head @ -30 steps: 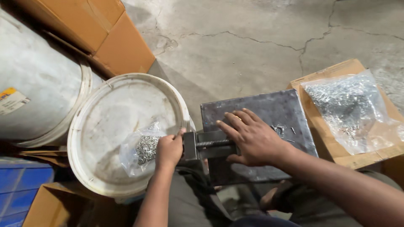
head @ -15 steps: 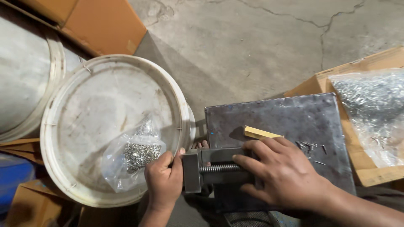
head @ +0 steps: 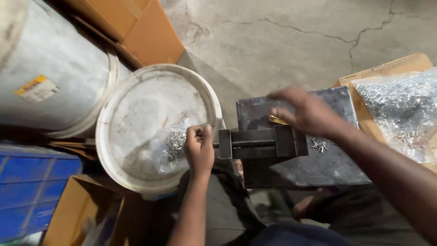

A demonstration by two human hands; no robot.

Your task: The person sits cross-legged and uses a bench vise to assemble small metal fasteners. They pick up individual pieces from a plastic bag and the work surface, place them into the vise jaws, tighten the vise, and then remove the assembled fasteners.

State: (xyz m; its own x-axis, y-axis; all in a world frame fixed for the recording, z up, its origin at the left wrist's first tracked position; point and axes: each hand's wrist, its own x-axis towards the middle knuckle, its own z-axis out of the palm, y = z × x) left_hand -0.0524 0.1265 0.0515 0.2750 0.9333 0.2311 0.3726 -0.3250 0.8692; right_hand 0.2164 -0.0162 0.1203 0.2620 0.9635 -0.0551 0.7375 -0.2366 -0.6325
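Right hand lifted off the small steel vise with fingers spread, hovering blurred over the metal plate, while left hand stays clenched on the vise screw handle.

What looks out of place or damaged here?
A few loose metal bits lie scattered on the steel plate beside the vise, outside their bags. The concrete floor is cracked.

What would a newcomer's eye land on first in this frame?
Probably the small metal vise at centre, on a dark steel plate, with the left hand at its screw end. The blurred right hand hovers above, and a white bucket lid holding a bag of screws sits left.
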